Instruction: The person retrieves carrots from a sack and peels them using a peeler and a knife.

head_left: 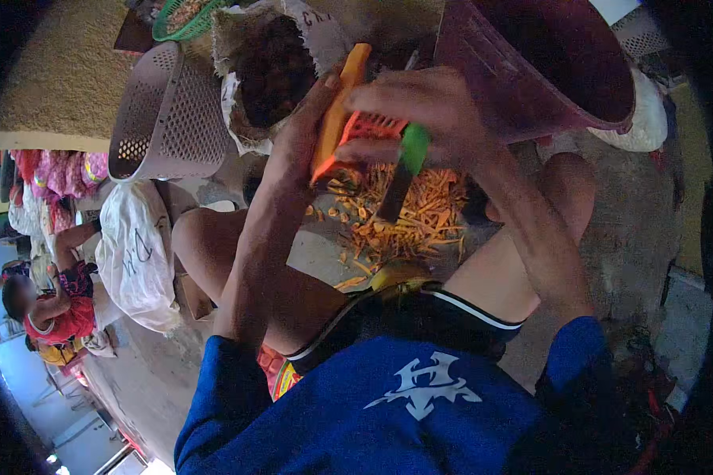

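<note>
Orange shavings (424, 214), too many to count, lay in one loose heap on the floor (618, 222) between the person's knees in the head view. There was one knife (396, 190) with a green handle and a dark blade, one long orange piece (345, 103), and one small red-orange basket (372, 124) behind the fingers. Farther out stood one purple tub (515, 87) at the upper right, one tall mesh basket (186, 119) at the upper left, one open sack (321, 32) with dark contents between them, and one green basket (166, 30) at the top edge. Two white sacks showed, one at the left (135, 253) and one half behind the tub (650, 127); one other person (55, 313) in red sat at the far left. Both forearms rose from the lower edge and leaned inward above the heap, the two hands close together. The left hand (313, 111) was wrapped along the left side of the orange piece, which stood steeply tilted, its top leaning right. The right hand (440, 99) was blurred, its fingers pointing left toward that piece; it was bent around the knife's handle, the blade hanging down over the shavings, though the exact finger placement was too smeared to tell.
</note>
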### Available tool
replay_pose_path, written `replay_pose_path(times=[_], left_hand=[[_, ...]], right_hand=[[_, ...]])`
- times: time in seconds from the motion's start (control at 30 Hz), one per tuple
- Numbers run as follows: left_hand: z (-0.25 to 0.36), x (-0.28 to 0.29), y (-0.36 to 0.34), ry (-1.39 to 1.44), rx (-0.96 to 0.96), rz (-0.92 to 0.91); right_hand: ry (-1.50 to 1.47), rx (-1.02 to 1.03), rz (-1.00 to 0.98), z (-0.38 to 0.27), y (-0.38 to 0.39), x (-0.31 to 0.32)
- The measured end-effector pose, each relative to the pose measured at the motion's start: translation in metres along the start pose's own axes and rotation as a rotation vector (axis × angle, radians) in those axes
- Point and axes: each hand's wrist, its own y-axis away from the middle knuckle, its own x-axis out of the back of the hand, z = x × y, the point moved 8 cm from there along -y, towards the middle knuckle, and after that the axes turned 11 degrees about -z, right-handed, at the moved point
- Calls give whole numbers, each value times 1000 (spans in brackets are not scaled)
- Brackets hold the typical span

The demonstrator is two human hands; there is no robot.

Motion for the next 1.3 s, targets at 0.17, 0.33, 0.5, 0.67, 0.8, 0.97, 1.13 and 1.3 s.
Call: replay_pose_path(times=[0.17, 0.33, 0.5, 0.67, 0.8, 0.97, 1.13, 1.3], left_hand=[[8, -18, 5, 22, -41, -72], [0, 3, -7, -120, -24, -121], [4, 1, -2, -62, -44, -130], [-4, -9, 0, -31, 37, -115], [-3, 2, -9, -176, -45, -143], [-50, 34, -8, -20, 286, 134], [-50, 52, -12, -570, 172, -62], [41, 44, 2, -912, -92, 103]], right_hand=[[95, 49, 15, 4, -9, 9], [289, -406, 271, 93, 7, 58], [1, -446, 228, 87, 17, 34], [95, 10, 8, 26, 4, 8], [309, -541, 219, 99, 16, 63], [40, -703, 198, 99, 13, 71], [301, -596, 204, 80, 16, 79], [185, -632, 86, 81, 20, 70]])
